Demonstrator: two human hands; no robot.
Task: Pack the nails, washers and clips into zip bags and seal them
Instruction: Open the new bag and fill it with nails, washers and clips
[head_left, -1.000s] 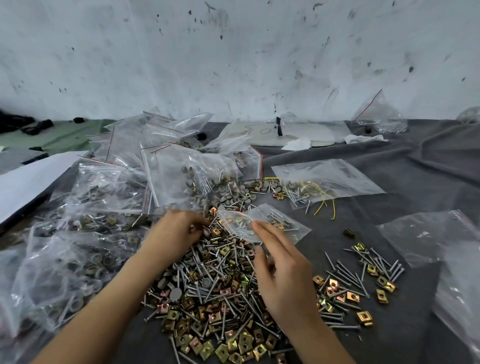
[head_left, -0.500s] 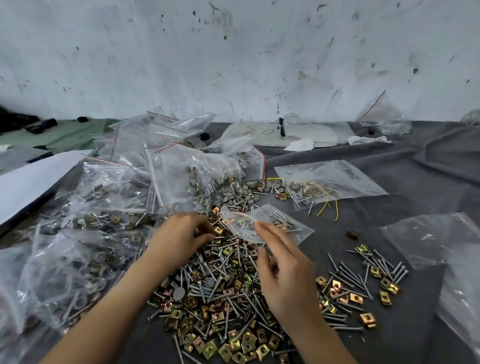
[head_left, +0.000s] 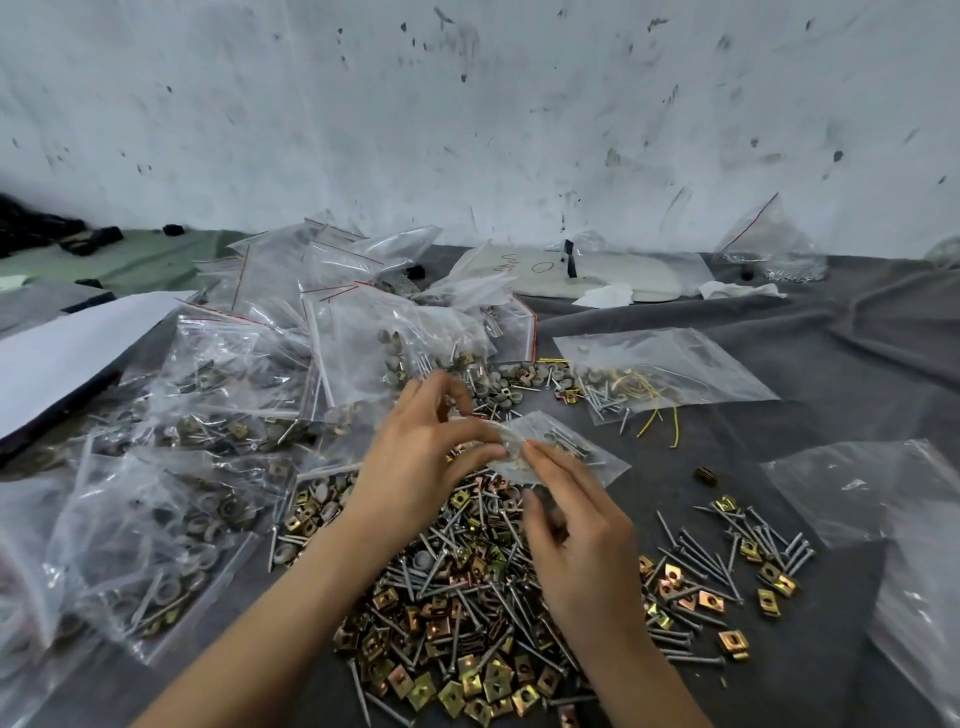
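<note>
Left hand (head_left: 422, 460) moved to zip bag (head_left: 577, 451), pinching it; right hand (head_left: 579, 535) pinches too.

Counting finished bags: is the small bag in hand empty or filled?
Partly filled: nails show through the small bag, pinched by left hand and right hand.

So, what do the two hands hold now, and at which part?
A small zip bag with a few nails inside. The left hand and the right hand both pinch it at its left end.
</note>
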